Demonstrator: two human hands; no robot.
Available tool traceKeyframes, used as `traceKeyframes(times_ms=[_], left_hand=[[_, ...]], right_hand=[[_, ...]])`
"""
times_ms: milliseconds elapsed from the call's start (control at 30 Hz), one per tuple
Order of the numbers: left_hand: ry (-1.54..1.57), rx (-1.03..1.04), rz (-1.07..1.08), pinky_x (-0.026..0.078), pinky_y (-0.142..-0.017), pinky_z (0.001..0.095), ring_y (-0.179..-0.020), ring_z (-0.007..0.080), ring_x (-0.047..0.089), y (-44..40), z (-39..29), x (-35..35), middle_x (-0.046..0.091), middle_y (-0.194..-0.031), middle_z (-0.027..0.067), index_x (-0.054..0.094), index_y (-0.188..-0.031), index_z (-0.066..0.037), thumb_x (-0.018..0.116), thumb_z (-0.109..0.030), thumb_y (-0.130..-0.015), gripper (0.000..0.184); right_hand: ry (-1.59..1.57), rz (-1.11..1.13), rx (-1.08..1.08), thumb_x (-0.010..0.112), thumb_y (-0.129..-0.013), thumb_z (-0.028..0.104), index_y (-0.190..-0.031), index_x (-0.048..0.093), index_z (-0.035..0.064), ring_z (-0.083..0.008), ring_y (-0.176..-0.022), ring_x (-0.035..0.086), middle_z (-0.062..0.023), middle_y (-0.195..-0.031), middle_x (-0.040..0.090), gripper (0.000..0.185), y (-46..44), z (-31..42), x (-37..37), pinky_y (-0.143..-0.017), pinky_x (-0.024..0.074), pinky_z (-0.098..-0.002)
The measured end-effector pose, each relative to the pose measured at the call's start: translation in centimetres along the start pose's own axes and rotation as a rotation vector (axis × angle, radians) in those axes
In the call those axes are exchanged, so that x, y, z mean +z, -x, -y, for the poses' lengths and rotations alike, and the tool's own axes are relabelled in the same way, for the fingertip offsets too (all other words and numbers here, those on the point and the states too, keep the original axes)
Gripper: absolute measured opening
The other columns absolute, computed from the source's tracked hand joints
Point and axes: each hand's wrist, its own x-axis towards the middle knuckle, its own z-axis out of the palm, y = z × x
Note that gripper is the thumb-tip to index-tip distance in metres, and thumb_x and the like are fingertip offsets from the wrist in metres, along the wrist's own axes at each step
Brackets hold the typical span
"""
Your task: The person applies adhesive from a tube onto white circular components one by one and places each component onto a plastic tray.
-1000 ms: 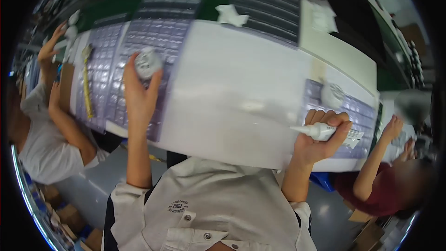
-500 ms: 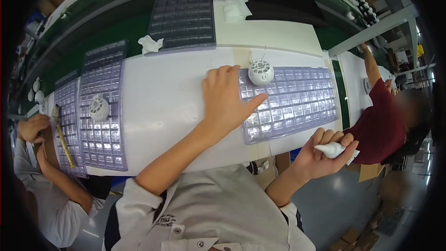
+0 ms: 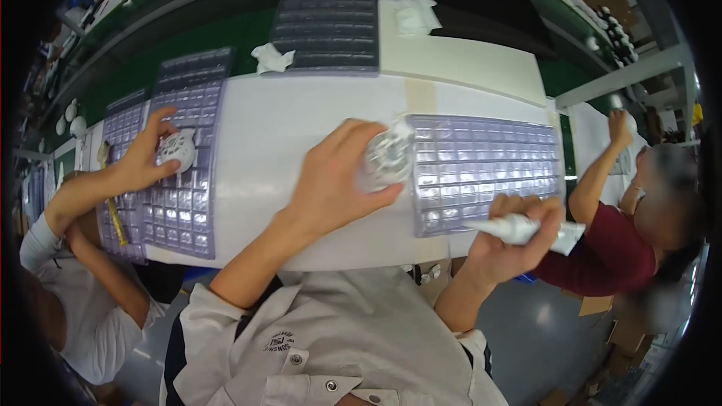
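Note:
My left hand [image 3: 327,177] grips a round white slotted housing [image 3: 389,156] between thumb and fingers, at the left edge of a clear compartment tray [image 3: 489,173]. The housing is slightly smeared by motion. My right hand [image 3: 519,252] is wrapped round a white squeeze tube [image 3: 515,229] with a pointed nozzle. That nozzle points left, over the tray's near edge and apart from the housing.
At the left, a co-worker's hand [image 3: 139,158] grasps a similar white housing [image 3: 177,152] over another compartment tray [image 3: 180,218]. A dark tray [image 3: 323,15] and crumpled white tissue [image 3: 272,59] lie at the back. Another person in a red shirt [image 3: 613,248] works at the right.
My left hand has taken hold of the housing and moved it left off the tray. My right hand has shifted slightly left with the tube. The left co-worker's hand has reached onto the other housing.

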Motion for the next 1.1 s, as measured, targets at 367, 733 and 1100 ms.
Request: traceKeyframes(times_ms=[367,733,1100], left_hand=[[-0.004,-0.071,0.142,0.044,-0.092,0.0373,-0.103,0.0276,0.058,8.4,5.9,-7.9,0.060,-0.115,0.0084,0.063,-0.117,-0.006,0.077,-0.010,-0.058,0.061],[-0.006,-0.062,0.164,0.042,-0.092,0.0379,-0.103,0.0257,0.058,8.4,6.7,-8.0,0.059,-0.114,0.0062,0.061,-0.120,-0.010,0.077,-0.013,-0.060,0.062],[0.005,-0.075,0.161,0.042,-0.091,0.0365,-0.101,0.0257,0.058,8.4,7.0,-7.9,0.059,-0.114,0.0063,0.063,-0.120,-0.010,0.077,-0.013,-0.057,0.064]], right_hand=[[0.395,0.594,0.418,0.059,-0.094,0.026,-0.076,0.048,0.0052,-0.0112,-0.051,0.044,-0.0060,-0.066,0.053,0.030,4.2,-10.0,5.5,-0.048,0.0362,-0.0257],[0.400,0.524,0.427,0.061,-0.094,0.028,-0.075,0.047,0.0034,-0.0124,-0.051,0.044,-0.0063,-0.065,0.053,0.034,4.7,-11.4,4.4,-0.048,0.0357,-0.0274],[0.418,0.524,0.446,0.061,-0.095,0.028,-0.074,0.046,0.0038,-0.0123,-0.050,0.043,-0.0064,-0.066,0.053,0.035,4.8,-11.7,4.2,-0.047,0.0356,-0.0275]])
